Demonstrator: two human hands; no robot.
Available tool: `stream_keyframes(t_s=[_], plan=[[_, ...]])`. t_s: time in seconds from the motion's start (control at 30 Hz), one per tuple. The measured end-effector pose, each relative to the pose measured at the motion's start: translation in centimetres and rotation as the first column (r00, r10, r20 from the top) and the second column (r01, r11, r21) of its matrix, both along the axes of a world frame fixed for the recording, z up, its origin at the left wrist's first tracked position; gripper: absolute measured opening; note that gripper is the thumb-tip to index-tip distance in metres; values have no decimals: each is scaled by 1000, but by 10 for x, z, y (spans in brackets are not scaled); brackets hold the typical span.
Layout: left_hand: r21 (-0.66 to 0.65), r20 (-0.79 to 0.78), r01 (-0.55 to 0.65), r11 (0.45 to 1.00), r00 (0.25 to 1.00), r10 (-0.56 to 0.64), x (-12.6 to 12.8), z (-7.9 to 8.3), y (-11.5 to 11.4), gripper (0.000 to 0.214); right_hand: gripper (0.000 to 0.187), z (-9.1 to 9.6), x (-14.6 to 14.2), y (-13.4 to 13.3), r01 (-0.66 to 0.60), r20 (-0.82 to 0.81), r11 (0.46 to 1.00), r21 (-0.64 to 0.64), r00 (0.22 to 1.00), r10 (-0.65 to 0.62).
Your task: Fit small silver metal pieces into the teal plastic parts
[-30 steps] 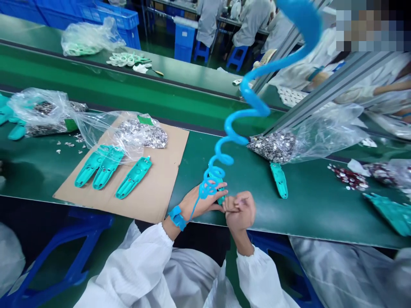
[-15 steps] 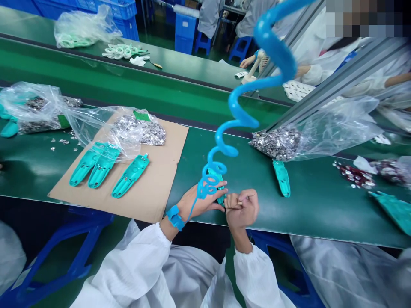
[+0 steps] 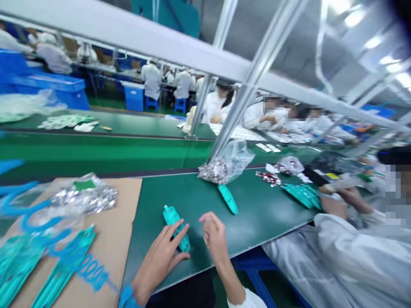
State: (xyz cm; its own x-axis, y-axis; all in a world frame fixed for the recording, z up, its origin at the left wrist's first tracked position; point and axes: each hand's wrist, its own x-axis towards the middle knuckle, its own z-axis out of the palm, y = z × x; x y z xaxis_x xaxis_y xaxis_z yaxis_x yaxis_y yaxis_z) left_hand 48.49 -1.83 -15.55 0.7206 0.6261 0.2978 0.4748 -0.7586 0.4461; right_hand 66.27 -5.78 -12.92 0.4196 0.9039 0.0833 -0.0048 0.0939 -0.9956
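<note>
My left hand lies on the green table with its fingers over a teal plastic shell. A blue wrist strap sits on that wrist, and its coiled blue cord trails to the left. Just right of the shell, my right hand hovers with fingers loosely curled; whether it pinches a small part I cannot tell. A second teal shell lies farther back beside a clear bag of silvery metal parts.
A cardboard sheet at the left carries several teal shells and another bag of metal parts. A seated person in white works at the right with teal shells. A slanted metal post rises from the table. A conveyor belt runs behind.
The view has swung up and to the right, showing the hall. My hands have come apart; the left now rests over the teal shell and the cord hangs to the left.
</note>
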Motion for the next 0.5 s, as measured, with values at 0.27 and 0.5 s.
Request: stream_keyframes(t_s=[0.27, 0.5], plan=[[162, 99, 51, 985, 993, -68, 18, 13, -10, 87, 46, 21, 20, -32, -290, 204, 871, -396, 897, 392], [350, 98, -61, 935, 995, 28, 12, 37, -14, 80, 52, 10, 82, -39, -155, 257, 915, -372, 930, 263]])
